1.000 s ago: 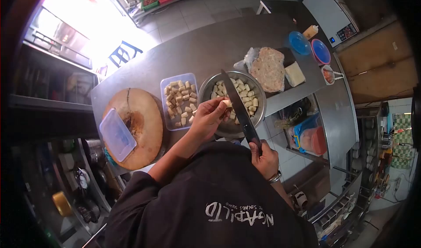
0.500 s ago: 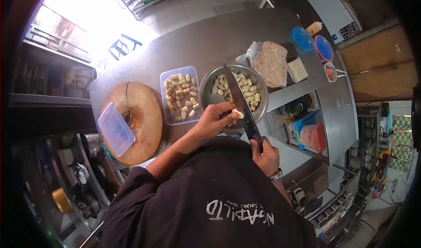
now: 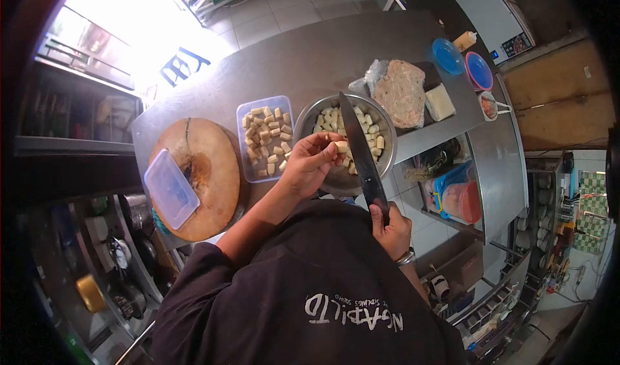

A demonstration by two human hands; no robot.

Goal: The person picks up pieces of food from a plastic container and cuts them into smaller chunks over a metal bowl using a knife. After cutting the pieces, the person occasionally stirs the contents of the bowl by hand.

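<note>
My right hand [image 3: 392, 233] is closed around the handle of a long, dark-bladed knife [image 3: 359, 142], its tip pointing away over the metal bowl [image 3: 389, 166]. Between the thumb and fingers of my left hand [image 3: 310, 165] is a pale, short food piece [image 3: 341, 147], just left of the blade. Beneath both, the bowl holds many similar pale chunks [image 3: 330, 118], partly covered by the knife and fingers. Left of the bowl stands a clear plastic container [image 3: 241, 123] with light brown cylindrical pieces [image 3: 270, 132] in it.
A round wooden chopping block [image 3: 216, 197] with a plastic lid [image 3: 172, 189] lies at left. Bagged speckled food [image 3: 399, 94] and a white block [image 3: 440, 102] sit right of the bowl. Farther right are blue lids or bowls [image 3: 447, 56] and a bottle [image 3: 464, 40] on the metal table [image 3: 310, 49].
My left hand has drawn slightly up and left with the food piece, away from the blade. The knife tip has swung a little to the right.
</note>
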